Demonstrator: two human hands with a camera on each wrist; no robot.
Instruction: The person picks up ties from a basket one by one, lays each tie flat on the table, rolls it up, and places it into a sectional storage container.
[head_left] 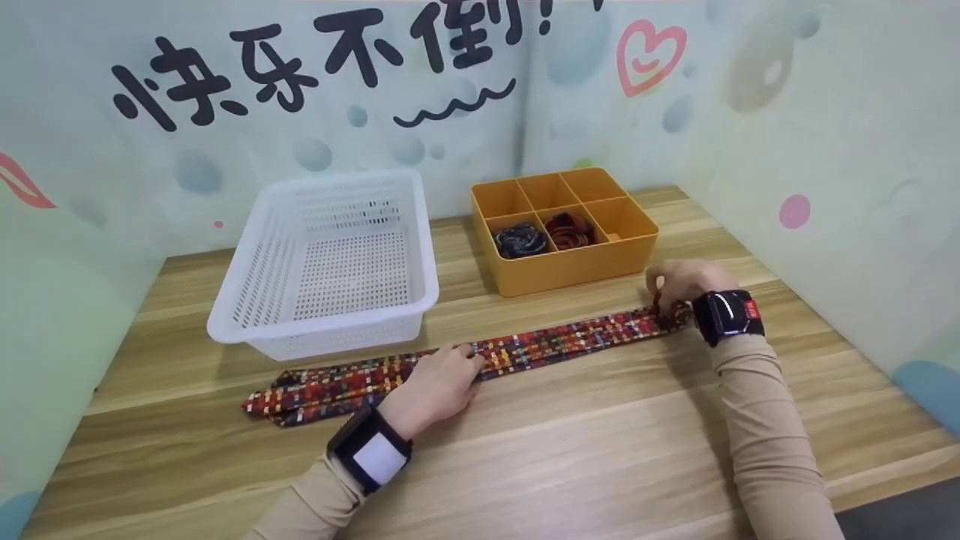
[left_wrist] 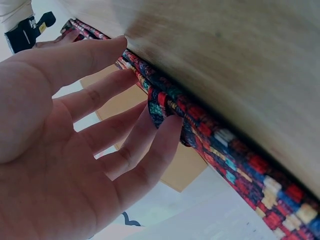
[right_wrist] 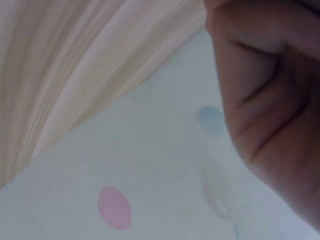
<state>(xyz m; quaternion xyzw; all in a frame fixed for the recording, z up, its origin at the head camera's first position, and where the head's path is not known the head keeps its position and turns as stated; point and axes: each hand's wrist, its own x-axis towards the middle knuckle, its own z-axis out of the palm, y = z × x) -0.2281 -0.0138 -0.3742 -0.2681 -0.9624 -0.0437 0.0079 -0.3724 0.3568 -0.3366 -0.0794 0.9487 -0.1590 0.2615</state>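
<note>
A folded necktie (head_left: 540, 347) with a red, navy and yellow woven pattern lies lengthwise across the wooden table. My left hand (head_left: 442, 379) rests on its middle; in the left wrist view the fingers (left_wrist: 120, 125) are fairly straight and touch the cloth along its edge. At the tie's right end, my right hand (head_left: 686, 283) pinches a bunched, rolled part of the cloth. The right wrist view shows only part of the right hand (right_wrist: 275, 100), and the tie is out of sight there.
A white perforated basket (head_left: 322, 330) stands behind the tie on the left. To its right is an orange divided box (head_left: 577, 266); a dark rolled tie (head_left: 520, 241) and a reddish-brown rolled tie (head_left: 570, 231) sit in its two front compartments from the left. Printed walls enclose the table.
</note>
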